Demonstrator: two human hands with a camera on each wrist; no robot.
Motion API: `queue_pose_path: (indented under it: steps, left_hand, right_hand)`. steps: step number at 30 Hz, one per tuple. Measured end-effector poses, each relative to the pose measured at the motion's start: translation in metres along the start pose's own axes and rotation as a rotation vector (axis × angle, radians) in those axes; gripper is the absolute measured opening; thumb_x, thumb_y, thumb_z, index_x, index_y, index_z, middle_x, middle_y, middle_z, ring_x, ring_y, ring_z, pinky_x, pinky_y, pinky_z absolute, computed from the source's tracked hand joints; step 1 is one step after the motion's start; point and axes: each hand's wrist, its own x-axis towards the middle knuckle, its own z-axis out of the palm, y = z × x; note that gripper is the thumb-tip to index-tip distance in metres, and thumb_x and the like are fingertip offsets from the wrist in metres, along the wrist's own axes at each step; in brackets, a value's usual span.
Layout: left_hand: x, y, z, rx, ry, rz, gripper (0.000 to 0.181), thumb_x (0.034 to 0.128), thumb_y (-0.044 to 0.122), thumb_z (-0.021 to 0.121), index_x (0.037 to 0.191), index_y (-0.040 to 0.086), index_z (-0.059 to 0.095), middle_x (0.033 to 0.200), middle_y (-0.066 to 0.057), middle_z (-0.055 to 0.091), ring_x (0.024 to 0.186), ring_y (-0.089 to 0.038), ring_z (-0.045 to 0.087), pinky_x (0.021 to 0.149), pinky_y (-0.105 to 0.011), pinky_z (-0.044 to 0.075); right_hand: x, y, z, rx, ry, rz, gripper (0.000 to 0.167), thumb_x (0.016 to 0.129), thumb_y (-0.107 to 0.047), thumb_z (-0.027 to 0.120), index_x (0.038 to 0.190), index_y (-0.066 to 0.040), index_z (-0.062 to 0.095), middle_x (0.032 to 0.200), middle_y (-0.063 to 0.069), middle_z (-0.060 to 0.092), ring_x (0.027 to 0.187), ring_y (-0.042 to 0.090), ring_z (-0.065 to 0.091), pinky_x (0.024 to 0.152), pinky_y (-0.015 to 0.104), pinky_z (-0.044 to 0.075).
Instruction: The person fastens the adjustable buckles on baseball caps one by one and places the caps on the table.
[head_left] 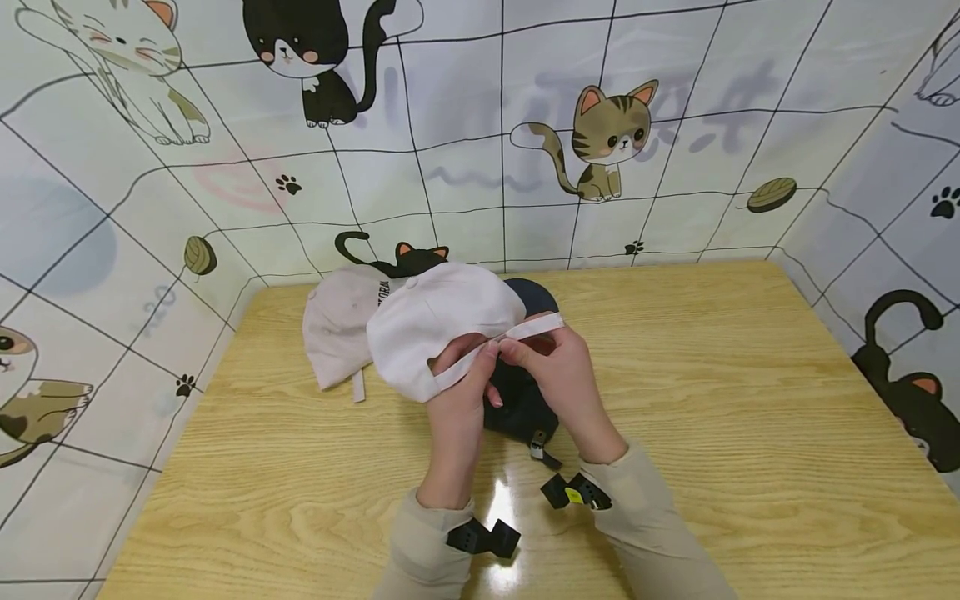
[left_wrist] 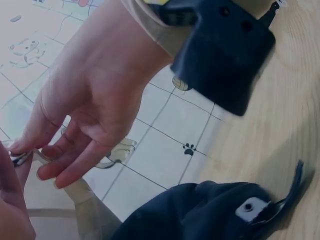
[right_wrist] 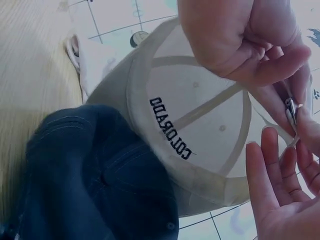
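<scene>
Both hands hold a white cap [head_left: 442,312] by its back strap [head_left: 457,372], above the table. My left hand [head_left: 459,400] pinches the strap beside a small metal buckle [right_wrist: 290,109], and part of this hand lies behind the strap opening. Thumb and index finger of my right hand [head_left: 566,379] pinch the strap at the buckle, and the strap's tail [head_left: 536,327] sticks out over that hand. The right hand's other fingers [left_wrist: 82,162] are loosely extended. A dark navy cap [head_left: 517,400] lies on the table below and behind the hands.
A pale pinkish cap [head_left: 337,325] sits at the back left, partly covered by the white one. Black COLORADO lettering [right_wrist: 170,127] shows on pale cap fabric. The wooden table [head_left: 712,392] meets cat-patterned wall sheets [head_left: 465,183] at its back and sides.
</scene>
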Motion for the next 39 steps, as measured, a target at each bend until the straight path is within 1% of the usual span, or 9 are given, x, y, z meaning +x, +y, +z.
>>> queue_pose_path:
  steps: [3, 6, 13, 19, 23, 27, 32, 35, 39]
  left_hand:
    - [0.0, 0.001, 0.002, 0.019, -0.022, 0.017, 0.023, 0.0799, 0.013, 0.067, 0.096, -0.003, 0.062, 0.089, -0.013, 0.06, 0.072, -0.024, 0.054, 0.036, -0.026, 0.04]
    - [0.001, 0.001, 0.002, 0.0, -0.031, 0.021, 0.023, 0.0798, 0.012, 0.067, 0.096, -0.003, 0.062, 0.089, -0.015, 0.059, 0.076, -0.03, 0.053, 0.036, -0.026, 0.04]
    - [0.001, 0.001, 0.003, -0.031, -0.019, 0.028, 0.022, 0.0802, 0.009, 0.066, 0.096, -0.004, 0.061, 0.092, -0.015, 0.058, 0.077, -0.026, 0.053, 0.039, -0.025, 0.042]
    - [0.0, 0.006, 0.007, -0.064, 0.004, 0.025, 0.023, 0.0794, 0.008, 0.067, 0.096, -0.005, 0.06, 0.092, -0.012, 0.057, 0.072, -0.02, 0.05, 0.042, -0.025, 0.043]
    - [-0.002, 0.008, 0.009, -0.061, -0.013, 0.018, 0.022, 0.0797, 0.006, 0.066, 0.096, -0.007, 0.059, 0.09, -0.012, 0.058, 0.07, -0.018, 0.05, 0.042, -0.025, 0.043]
    - [-0.004, 0.01, 0.01, -0.041, -0.102, -0.022, 0.023, 0.0812, 0.009, 0.065, 0.097, -0.006, 0.059, 0.091, -0.013, 0.059, 0.065, -0.019, 0.051, 0.045, -0.026, 0.044]
    - [-0.008, 0.011, 0.01, -0.018, -0.265, -0.051, 0.022, 0.0839, 0.009, 0.062, 0.1, -0.006, 0.059, 0.093, -0.017, 0.06, 0.062, -0.018, 0.053, 0.051, -0.029, 0.046]
    - [-0.01, 0.011, 0.011, 0.031, -0.362, -0.03, 0.02, 0.0853, 0.008, 0.059, 0.101, -0.005, 0.06, 0.094, -0.015, 0.06, 0.061, -0.018, 0.053, 0.054, -0.031, 0.048]
    - [-0.012, 0.01, 0.012, 0.124, -0.462, 0.002, 0.016, 0.0858, 0.006, 0.058, 0.099, -0.002, 0.063, 0.093, -0.009, 0.061, 0.066, -0.02, 0.053, 0.057, -0.034, 0.049]
  right_hand:
    - [0.0, 0.0, -0.001, 0.01, -0.003, -0.011, 0.027, 0.078, -0.014, 0.069, 0.097, 0.001, 0.056, 0.09, 0.012, 0.058, 0.084, 0.024, 0.061, 0.073, 0.031, 0.051]
    - [0.0, 0.001, -0.002, 0.026, -0.013, -0.018, 0.028, 0.078, -0.015, 0.068, 0.097, 0.001, 0.055, 0.091, 0.012, 0.058, 0.085, 0.025, 0.061, 0.073, 0.031, 0.051]
    - [0.004, 0.015, -0.005, 0.077, -0.026, 0.001, 0.031, 0.079, -0.022, 0.068, 0.1, -0.003, 0.057, 0.092, 0.011, 0.058, 0.085, 0.023, 0.06, 0.075, 0.033, 0.05]
    - [0.012, 0.035, -0.015, 0.334, -0.083, 0.06, 0.036, 0.093, -0.039, 0.044, 0.095, -0.004, 0.054, 0.083, 0.01, 0.058, 0.075, 0.022, 0.06, 0.074, 0.035, 0.05]
    - [0.017, 0.046, -0.023, 0.485, -0.137, 0.167, 0.049, 0.094, -0.046, 0.032, 0.092, -0.003, 0.057, 0.082, 0.01, 0.061, 0.075, 0.021, 0.06, 0.073, 0.036, 0.05]
    - [0.019, 0.055, -0.026, 0.588, -0.223, 0.298, 0.05, 0.093, -0.047, 0.036, 0.106, -0.003, 0.054, 0.089, 0.009, 0.064, 0.082, 0.022, 0.061, 0.078, 0.038, 0.048]
    - [0.022, 0.063, -0.03, 0.84, -0.326, 0.393, 0.042, 0.094, -0.045, 0.036, 0.11, -0.009, 0.05, 0.092, 0.007, 0.064, 0.086, 0.019, 0.062, 0.081, 0.036, 0.047]
    - [0.023, 0.064, -0.034, 0.98, -0.308, 0.457, 0.033, 0.094, -0.039, 0.041, 0.103, -0.011, 0.054, 0.084, 0.004, 0.062, 0.075, 0.016, 0.062, 0.075, 0.031, 0.049]
    - [0.024, 0.064, -0.041, 1.084, -0.231, 0.55, 0.023, 0.093, -0.028, 0.047, 0.09, -0.008, 0.058, 0.074, 0.003, 0.058, 0.062, 0.014, 0.059, 0.065, 0.025, 0.048]
